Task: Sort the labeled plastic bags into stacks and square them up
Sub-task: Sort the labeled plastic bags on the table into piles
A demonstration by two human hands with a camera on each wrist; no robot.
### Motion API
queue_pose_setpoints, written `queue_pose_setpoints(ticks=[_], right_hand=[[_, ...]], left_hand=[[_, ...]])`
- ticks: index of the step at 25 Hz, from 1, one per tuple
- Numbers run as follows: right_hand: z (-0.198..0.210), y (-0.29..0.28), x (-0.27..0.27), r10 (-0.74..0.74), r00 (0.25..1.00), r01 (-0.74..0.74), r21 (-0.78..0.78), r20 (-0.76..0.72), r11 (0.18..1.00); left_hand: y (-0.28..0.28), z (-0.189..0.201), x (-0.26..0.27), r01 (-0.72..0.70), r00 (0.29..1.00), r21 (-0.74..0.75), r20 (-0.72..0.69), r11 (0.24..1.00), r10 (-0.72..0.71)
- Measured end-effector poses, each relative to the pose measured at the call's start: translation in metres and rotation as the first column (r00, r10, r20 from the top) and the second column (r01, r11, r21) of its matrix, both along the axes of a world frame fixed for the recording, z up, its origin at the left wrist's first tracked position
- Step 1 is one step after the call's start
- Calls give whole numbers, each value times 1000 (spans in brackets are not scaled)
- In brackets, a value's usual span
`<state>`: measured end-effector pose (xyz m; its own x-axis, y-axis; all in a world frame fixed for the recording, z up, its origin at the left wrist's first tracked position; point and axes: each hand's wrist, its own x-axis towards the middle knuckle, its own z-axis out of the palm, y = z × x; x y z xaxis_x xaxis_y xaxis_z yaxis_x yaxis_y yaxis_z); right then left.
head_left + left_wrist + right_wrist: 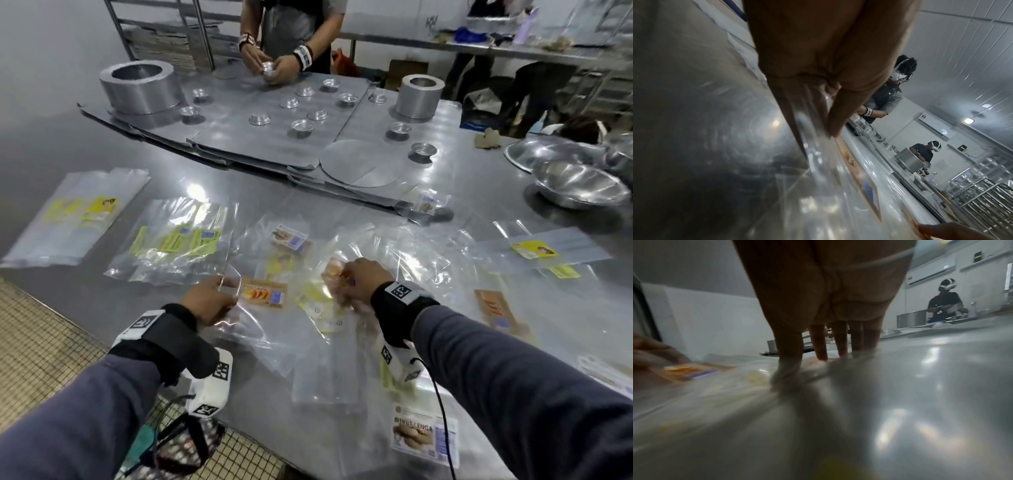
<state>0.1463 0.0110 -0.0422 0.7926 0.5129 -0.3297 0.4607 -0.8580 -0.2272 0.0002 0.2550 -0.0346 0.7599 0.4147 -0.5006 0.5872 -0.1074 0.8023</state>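
Clear plastic bags with printed labels lie scattered on the steel table. My left hand pinches the edge of a clear bag with an orange label; in the left wrist view the thumb and fingers clamp the film. My right hand holds another orange-labelled bag in the loose middle pile, and the film bunches around its thumb. A stack of yellow-labelled bags lies far left. A looser pile with yellow-green labels sits beside it.
More single bags lie right and near the front edge. Across the table another person handles small tins on silver boards, beside two metal cylinders. Steel bowls stand far right.
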Motion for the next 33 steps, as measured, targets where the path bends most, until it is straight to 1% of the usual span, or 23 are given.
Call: queue_pose_setpoints(ticks=[2,4,6,8,9,10,12,13,14,16,17,18,19,20,21,22,24,25,26,28,30,32,33], right_hand=[[8,-3,3,-61,998,61,36,4,997],[16,-7,5,-165,986,162,88,24,983],[25,-14,10,-297,954,288,171,32,942],[30,-18,8,-383,924,366,278,8,888],[31,-16,2,-392,920,377,341,-28,861],[32,-11,-6,-368,928,362,396,-63,844],[29,10,-34,-283,950,310,445,-130,840],[25,22,-48,-235,961,276,443,-147,853],[21,33,-61,-174,977,212,435,-126,875],[13,50,-81,-31,994,68,400,-100,914],[10,54,-87,21,994,21,386,-105,922],[8,55,-90,20,995,19,368,-102,930],[7,51,-91,-45,996,71,341,-82,937],[7,45,-91,-145,988,152,301,-47,941],[6,36,-90,-241,970,238,235,-19,942],[5,24,-90,-298,955,296,131,-10,946],[2,3,-90,-309,950,305,-98,-30,947],[0,-6,-89,-304,953,297,-165,-16,941],[0,-12,-87,-296,955,292,-196,12,936],[0,-20,-77,-298,953,302,-220,49,928],[-1,-28,-60,-292,955,298,-202,60,933],[-1,-38,-44,-276,961,276,-137,24,951],[1,-43,-38,-286,958,285,-68,-3,956]], left_hand=[[9,2,-1,15,1000,22,-18,1000,-15],[13,5,-2,52,999,45,-19,998,-51],[17,7,-2,99,995,62,-18,993,-98],[20,6,0,128,992,52,-9,990,-127],[19,5,1,136,991,14,4,991,-136],[19,2,3,122,992,-43,32,992,-120],[12,3,5,68,996,-223,78,972,-51],[7,4,5,56,997,-299,75,952,-35],[3,3,6,63,997,-333,59,941,-46],[-2,2,7,108,994,-305,39,946,-101],[-3,1,7,122,992,-292,51,949,-112],[-1,-2,7,139,990,-275,74,951,-123],[1,-4,6,157,986,-244,97,957,-137],[4,-7,6,160,984,-212,105,964,-141],[6,-8,6,162,984,-207,111,965,-141],[8,-7,7,154,984,-198,119,968,-132],[9,-6,8,143,985,-196,127,970,-119],[9,-7,11,141,986,-219,123,966,-116],[8,-8,13,142,986,-242,117,960,-116],[6,-12,20,151,987,-279,102,948,-127],[3,-14,26,176,983,-258,89,950,-158],[2,-13,28,195,980,-232,69,953,-184],[2,-12,29,196,980,-225,54,954,-189]])
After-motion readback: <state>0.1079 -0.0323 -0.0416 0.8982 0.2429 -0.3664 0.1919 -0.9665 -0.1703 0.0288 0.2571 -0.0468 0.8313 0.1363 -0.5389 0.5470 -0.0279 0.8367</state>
